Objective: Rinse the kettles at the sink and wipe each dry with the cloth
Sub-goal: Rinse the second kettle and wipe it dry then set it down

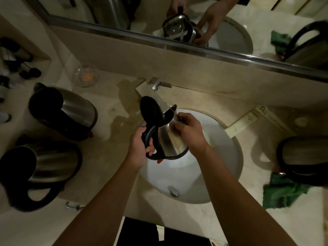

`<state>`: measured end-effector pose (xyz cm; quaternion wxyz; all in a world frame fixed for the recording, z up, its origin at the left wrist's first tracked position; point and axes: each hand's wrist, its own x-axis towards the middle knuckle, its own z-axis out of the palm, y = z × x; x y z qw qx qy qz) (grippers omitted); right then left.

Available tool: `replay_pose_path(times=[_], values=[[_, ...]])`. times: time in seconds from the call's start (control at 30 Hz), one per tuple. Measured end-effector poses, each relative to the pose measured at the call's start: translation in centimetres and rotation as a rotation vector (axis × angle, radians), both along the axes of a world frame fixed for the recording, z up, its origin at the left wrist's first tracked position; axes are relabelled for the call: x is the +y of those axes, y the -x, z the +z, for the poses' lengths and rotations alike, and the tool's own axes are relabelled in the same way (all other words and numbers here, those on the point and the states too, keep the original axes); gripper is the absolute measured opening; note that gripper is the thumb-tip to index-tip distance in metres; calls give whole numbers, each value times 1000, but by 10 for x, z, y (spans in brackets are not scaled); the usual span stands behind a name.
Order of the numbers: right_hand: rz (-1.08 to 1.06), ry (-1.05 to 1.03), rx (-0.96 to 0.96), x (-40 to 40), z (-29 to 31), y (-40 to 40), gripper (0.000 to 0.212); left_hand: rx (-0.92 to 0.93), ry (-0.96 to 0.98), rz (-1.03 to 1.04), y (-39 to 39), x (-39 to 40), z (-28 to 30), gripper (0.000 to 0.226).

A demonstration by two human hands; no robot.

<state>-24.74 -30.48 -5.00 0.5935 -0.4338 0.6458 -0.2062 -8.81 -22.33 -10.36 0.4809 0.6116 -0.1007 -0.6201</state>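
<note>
A steel kettle [168,139] with its black lid flipped open hangs over the white round sink [229,162], just under the tap [156,84]. My left hand [140,144] grips its black handle. My right hand [191,134] presses on the kettle's steel side near the spout. Two more steel kettles stand on the counter at left, one further back [71,110] and one nearer [46,166]. Another kettle [305,155] stands at the right edge. A green cloth [282,190] lies crumpled on the counter in front of it.
A glass bowl [86,76] sits at the back left of the marble counter, with small dark bottles [16,66] on the far left. A mirror [177,18] runs along the back wall. Wet patches darken the counter [122,118] left of the sink.
</note>
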Motion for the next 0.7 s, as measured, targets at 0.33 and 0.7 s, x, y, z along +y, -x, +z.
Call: replay_pose_path(times=[0.33,0.7], values=[[8,11,-15,-1,-1,4,32,10,-2,15,0,0,5,41],[46,33,0,4,0,5,34,-4,19,-25,1,2,10,44]])
